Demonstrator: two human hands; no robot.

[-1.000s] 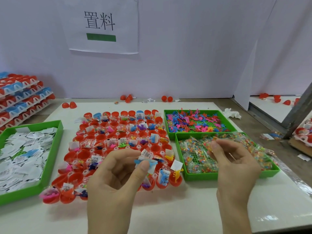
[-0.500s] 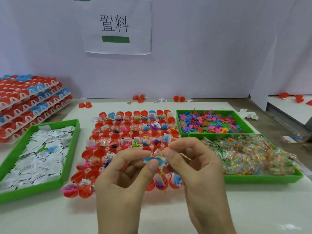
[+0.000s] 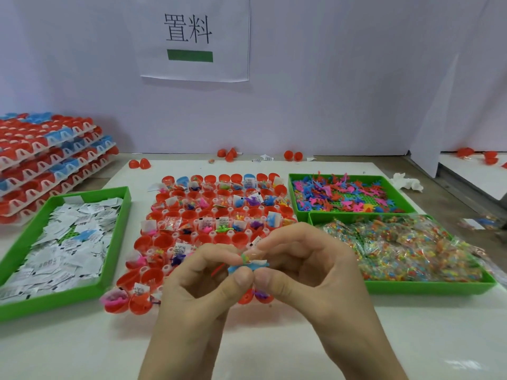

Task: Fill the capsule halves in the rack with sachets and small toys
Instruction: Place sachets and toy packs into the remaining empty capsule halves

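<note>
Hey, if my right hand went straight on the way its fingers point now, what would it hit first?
Probably the left hand: the right hand points leftward at it, and both pinch the same blue toy between them, so their fingertips nearly touch.

**OPERATOR BODY: VISIBLE PARTS**

Hands: the left hand (image 3: 203, 283) and the right hand (image 3: 310, 270) are both bare. Each continues into a bare forearm, the left forearm (image 3: 178, 352) and the right forearm (image 3: 365, 352), uncovered down to the lower frame edge.

Nails: the left thumbnail (image 3: 242, 279) and the right thumbnail (image 3: 264, 278) are cut short, with rounded edges and a plain surface. The right index nail (image 3: 253, 253) is likewise short and shows a slight gloss.

Knuckle creases are visible on the fingers of both hands.
</note>
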